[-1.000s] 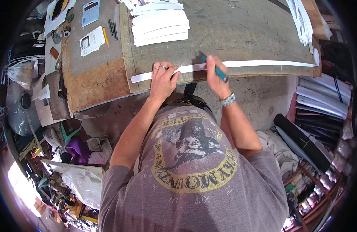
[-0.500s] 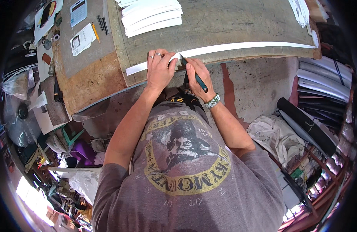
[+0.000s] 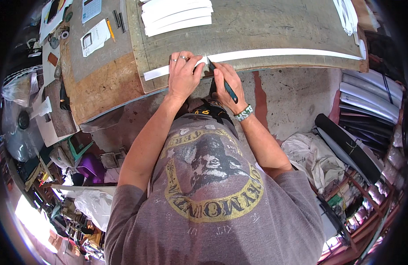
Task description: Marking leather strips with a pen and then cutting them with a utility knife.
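White and narrow, the long strip (image 3: 283,52) lies along the near edge of the worn tabletop (image 3: 261,31), running from 9 o'clock of the hands to 3 o'clock. The left hand (image 3: 184,78), wearing rings, rests across it with fingers side by side and thumb apart; I cannot tell whether it pinches the strip or only presses it. The right hand (image 3: 230,84) is closed around a slim dark knife (image 3: 231,92), its blade over the strip just beside the left fingertips. A patterned bracelet (image 3: 244,113) circles the right wrist. Stacked white pieces (image 3: 177,20) sit at 11 o'clock; at 10 are a yellow pencil (image 3: 110,30) and a pale calculator (image 3: 92,9). White strips (image 3: 345,17) hang together between 2 and 3. Silvery rolls (image 3: 371,97) lie just past 3, a black roll (image 3: 347,148) at 4.
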### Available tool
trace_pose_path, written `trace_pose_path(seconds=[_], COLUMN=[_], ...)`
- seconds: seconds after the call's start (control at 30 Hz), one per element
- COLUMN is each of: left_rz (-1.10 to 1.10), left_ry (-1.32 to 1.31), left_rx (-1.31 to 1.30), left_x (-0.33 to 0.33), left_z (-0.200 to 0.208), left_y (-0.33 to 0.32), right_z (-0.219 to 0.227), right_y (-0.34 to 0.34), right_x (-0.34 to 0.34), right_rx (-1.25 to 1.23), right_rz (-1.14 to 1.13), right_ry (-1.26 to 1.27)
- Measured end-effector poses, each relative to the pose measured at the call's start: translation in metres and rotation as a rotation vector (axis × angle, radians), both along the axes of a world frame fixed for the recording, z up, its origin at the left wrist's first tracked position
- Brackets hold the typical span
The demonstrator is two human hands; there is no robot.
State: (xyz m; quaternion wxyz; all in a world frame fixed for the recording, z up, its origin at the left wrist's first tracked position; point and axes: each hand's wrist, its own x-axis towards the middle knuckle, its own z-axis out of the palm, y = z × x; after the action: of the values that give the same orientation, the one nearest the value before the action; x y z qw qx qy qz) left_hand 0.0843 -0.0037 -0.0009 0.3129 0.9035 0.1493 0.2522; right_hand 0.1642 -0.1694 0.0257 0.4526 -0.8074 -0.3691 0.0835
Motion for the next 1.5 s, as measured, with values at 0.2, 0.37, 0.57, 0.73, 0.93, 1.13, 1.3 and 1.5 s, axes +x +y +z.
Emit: trace_pose_path(seconds=[0.2, 0.37, 0.57, 0.73, 0.93, 1.13, 1.3, 1.5], left_rz=[0.001, 0.006, 0.000, 0.004, 0.000, 0.050, 0.029, 0.038], left_ry=[0.003, 0.010, 0.033, 0.045, 0.061, 0.067, 0.068, 0.057], left_rx=[-0.004, -0.012, -0.005, -0.014, 0.002, 0.018, 0.024, 0.039], left_x=[0.000, 0.001, 0.001, 0.001, 0.001, 0.004, 0.004, 0.006], left_z=[0.000, 0.003, 0.006, 0.007, 0.008, 0.007, 0.005, 0.004], left_y=[0.001, 0.000, 0.000, 0.001, -0.001, -0.002, -0.002, -0.002], right_z=[0.004, 0.009, 0.024, 0.027, 0.018, 0.016, 0.010, 0.014], right_y=[0.000, 0.004, 0.012, 0.016, 0.025, 0.017, 0.019, 0.009], right_x=[0.004, 0.007, 0.007, 0.007, 0.016, 0.010, 0.011, 0.003], right_rx=[-0.025, -0.042, -0.072, -0.109, -0.128, -0.127, -0.108, -0.111], right_rz=[0.024, 0.030, 0.041, 0.031, 0.039, 0.074, 0.027, 0.036], right_ry=[0.020, 0.009, 0.052, 0.063, -0.031, 0.000, 0.008, -0.026])
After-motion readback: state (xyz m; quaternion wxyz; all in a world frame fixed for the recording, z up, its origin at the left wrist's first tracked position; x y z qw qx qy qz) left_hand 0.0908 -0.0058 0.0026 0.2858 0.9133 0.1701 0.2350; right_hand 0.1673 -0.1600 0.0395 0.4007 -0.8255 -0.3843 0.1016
